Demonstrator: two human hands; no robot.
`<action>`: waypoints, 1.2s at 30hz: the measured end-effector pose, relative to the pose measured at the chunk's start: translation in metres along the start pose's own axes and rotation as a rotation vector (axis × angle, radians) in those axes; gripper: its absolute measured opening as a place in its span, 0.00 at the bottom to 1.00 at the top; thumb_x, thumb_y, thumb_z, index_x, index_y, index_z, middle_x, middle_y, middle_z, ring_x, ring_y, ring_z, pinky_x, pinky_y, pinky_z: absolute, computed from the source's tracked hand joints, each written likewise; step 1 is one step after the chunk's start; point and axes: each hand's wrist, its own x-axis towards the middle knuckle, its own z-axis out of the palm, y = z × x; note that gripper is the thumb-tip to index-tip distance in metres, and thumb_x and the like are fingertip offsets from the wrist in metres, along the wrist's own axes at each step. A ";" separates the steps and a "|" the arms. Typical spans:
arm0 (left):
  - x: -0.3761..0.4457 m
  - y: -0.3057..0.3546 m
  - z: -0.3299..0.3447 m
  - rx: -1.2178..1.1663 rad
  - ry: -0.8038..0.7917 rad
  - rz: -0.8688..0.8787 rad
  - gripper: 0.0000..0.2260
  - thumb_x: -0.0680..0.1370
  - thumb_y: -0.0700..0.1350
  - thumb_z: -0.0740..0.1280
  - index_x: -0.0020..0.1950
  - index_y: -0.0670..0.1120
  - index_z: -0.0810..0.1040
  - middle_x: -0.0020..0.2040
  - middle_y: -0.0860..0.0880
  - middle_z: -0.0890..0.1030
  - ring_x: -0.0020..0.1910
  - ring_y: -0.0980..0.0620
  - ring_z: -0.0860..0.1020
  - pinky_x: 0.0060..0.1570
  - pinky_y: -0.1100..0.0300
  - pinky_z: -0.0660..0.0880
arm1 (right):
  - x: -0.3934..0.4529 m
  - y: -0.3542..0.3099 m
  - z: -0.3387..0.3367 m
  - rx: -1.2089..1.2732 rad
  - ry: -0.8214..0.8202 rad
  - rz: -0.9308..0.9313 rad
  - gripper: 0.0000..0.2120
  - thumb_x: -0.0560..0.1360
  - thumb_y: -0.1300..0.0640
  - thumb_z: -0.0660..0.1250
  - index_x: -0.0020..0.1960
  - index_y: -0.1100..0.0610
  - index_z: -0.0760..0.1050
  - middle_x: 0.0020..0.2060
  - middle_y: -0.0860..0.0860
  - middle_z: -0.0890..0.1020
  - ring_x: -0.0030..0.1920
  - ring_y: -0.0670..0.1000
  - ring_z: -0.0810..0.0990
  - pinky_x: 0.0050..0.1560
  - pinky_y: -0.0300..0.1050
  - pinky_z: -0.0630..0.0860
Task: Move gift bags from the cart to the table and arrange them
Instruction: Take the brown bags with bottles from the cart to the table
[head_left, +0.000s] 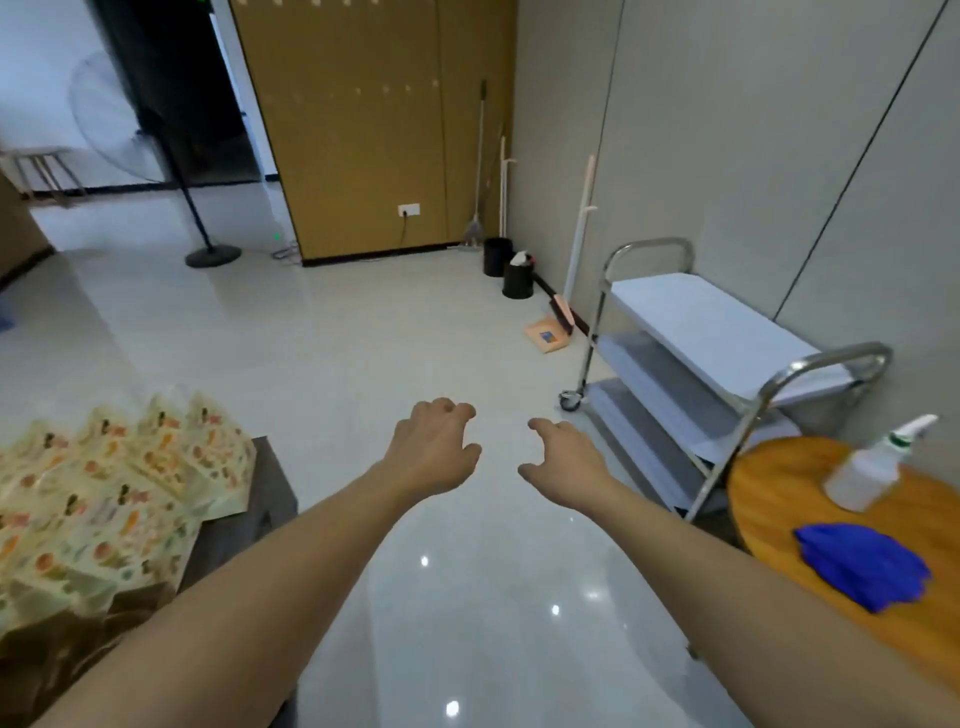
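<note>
**Bags on the desk, hands free**

From the head camera we see our left hand (434, 452) and right hand (566, 462) apart, fingers loosely curled, holding nothing. The gift bags (104, 499) overlap up to the desk (265, 499) corner; the cart (727, 364) stands well apart.

A single head-worn view looks forward and down across the floor (322, 332), cart (727, 338) right, table (270, 499) left.

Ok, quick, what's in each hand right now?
Left hand: open, fingers loosely curled, holding nothing.
Right hand: open, fingers loosely curled, holding nothing.
</note>
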 end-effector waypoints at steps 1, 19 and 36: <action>0.016 0.012 0.005 -0.004 -0.009 0.017 0.25 0.81 0.53 0.62 0.77 0.50 0.65 0.75 0.46 0.68 0.72 0.44 0.66 0.67 0.48 0.68 | 0.010 0.014 -0.008 0.000 0.018 0.015 0.32 0.77 0.47 0.67 0.78 0.50 0.61 0.70 0.56 0.70 0.70 0.60 0.69 0.67 0.56 0.70; 0.364 0.030 0.065 -0.014 -0.260 0.317 0.26 0.80 0.53 0.63 0.77 0.50 0.66 0.73 0.45 0.69 0.71 0.43 0.67 0.66 0.47 0.70 | 0.259 0.104 -0.038 0.099 0.108 0.396 0.33 0.78 0.47 0.67 0.79 0.51 0.60 0.73 0.55 0.69 0.71 0.59 0.68 0.68 0.55 0.71; 0.641 0.081 0.141 0.006 -0.432 0.436 0.24 0.80 0.53 0.65 0.76 0.49 0.68 0.73 0.45 0.71 0.70 0.43 0.69 0.67 0.49 0.70 | 0.478 0.224 -0.042 0.297 0.093 0.653 0.32 0.78 0.47 0.67 0.78 0.52 0.61 0.72 0.56 0.70 0.70 0.59 0.69 0.69 0.54 0.70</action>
